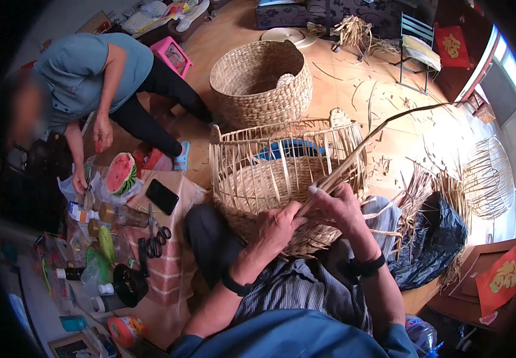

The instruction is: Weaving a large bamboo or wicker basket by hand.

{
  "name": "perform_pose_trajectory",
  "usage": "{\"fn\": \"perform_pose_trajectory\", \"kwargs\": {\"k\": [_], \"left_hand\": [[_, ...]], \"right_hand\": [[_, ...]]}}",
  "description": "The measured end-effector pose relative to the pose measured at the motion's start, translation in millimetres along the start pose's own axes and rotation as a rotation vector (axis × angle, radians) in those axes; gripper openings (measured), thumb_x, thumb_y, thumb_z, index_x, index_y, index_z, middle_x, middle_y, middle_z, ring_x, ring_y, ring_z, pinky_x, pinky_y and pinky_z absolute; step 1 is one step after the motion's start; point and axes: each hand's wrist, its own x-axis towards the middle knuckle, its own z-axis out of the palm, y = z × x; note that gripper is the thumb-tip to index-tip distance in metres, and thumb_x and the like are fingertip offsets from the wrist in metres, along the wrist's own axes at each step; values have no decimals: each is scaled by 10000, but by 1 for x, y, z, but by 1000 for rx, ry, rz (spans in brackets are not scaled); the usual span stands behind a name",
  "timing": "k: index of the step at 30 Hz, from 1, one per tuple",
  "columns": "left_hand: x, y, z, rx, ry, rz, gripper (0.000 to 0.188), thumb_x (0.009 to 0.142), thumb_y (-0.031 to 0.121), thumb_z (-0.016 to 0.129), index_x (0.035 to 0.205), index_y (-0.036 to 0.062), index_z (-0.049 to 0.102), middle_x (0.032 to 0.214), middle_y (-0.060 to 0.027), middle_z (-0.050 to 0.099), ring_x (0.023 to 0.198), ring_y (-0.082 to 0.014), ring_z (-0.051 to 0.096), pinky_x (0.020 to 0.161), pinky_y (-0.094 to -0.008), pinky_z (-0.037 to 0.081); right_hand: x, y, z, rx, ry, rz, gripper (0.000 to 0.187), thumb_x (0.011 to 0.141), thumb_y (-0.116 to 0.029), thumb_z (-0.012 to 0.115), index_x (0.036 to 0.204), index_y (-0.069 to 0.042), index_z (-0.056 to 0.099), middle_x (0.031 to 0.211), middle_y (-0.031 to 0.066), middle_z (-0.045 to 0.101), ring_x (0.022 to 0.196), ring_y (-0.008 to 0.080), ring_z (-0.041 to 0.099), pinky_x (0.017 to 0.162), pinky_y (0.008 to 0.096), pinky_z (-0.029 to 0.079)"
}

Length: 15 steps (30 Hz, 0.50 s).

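The left hand (279, 228) and right hand (336, 207) grip a straw strand (353, 157), which could split if twisted too sharply above the basket (234, 207) beneath them.

Strong light from the right glares off the floor (445, 126), bent edges blackening

Far to my right, I see one red sheet (452, 46) on a brown surface (477, 45) behind the folding chair (419, 53); it bears one large, gold written character. Nearer to me, at the lower right, a second red sheet (501, 279) lies against brown panelled wood (463, 262), also with one big character in gold. On the table at my left, the white-and-blue label (81, 212) and the print of the orange-red tub (125, 330) are too small for me to read.
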Motion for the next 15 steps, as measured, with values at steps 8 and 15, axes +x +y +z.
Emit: {"fn": "perform_pose_trajectory", "kwargs": {"k": [8, 15], "left_hand": [[-5, 10, 7, 128, 238, 188, 138, 981, 194, 648, 987, 59, 624, 688, -168, 658, 669, -347, 690, 598, -454, 527], [-3, 22, 14, 339, 202, 131, 35, 916, 83, 566, 891, 72, 587, 683, -150, 655, 635, -310, 676, 630, -446, 515]], "right_hand": [[0, -2, -13, 329, 138, 181, 193, 1013, -239, 678, 995, -47, 667, 695, -8, 621, 567, 83, 542, 531, 246, 415], [39, -38, -8, -688, -98, -49, 174, 893, -171, 751, 969, -18, 718, 825, 114, 669, 707, 199, 650, 669, 369, 529]]}}
